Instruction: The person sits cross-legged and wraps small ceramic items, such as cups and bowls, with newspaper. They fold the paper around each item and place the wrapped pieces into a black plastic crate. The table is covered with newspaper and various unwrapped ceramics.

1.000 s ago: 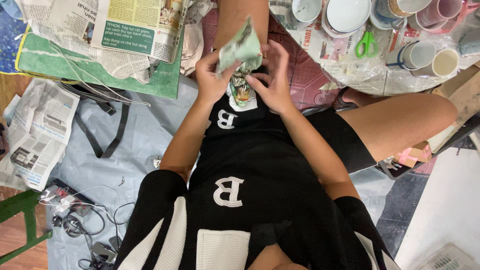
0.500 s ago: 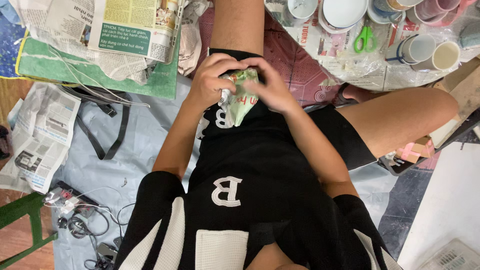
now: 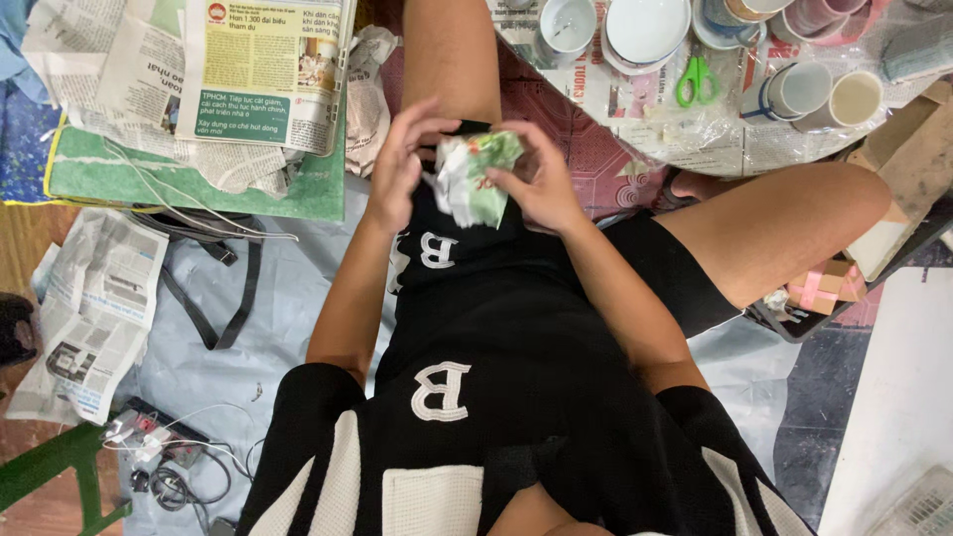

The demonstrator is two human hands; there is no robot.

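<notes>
Head view, looking down at a seated person's lap. The left hand (image 3: 402, 164) and right hand (image 3: 541, 179) meet at about 12 o'clock from the lap, over the black shorts (image 3: 476, 298), and both grasp a crumpled paper wad (image 3: 475, 177), white and green with a little red print. The left hand's fingers (image 3: 422, 119) curl over the wad from 9 o'clock; the right hand's fingers (image 3: 516, 134) close on it from 3 o'clock, thumb beneath. The wad is held clear of the floor, just above the thigh; what, if anything, lies inside it cannot be told.

The step in hand appears to be wrapping or crumpling: paper is being pressed and folded into a tight bundle between both palms. The next move probably calls for turning the wad so that loose corners, visible at its 7 o'clock edge, tuck inward, with an even squeeze so that the paper does not tear.

Surroundings: newspaper sheets (image 3: 263, 74) lie on a green mat (image 3: 199, 189) at 10 o'clock, and another newspaper (image 3: 89, 313) at 8 o'clock. At 1 to 2 o'clock a plastic-covered surface (image 3: 645, 139) carries cups (image 3: 829, 94), bowls (image 3: 647, 28) and green scissors (image 3: 698, 77). Cables (image 3: 159, 447) lie on the floor at 7 o'clock.
</notes>
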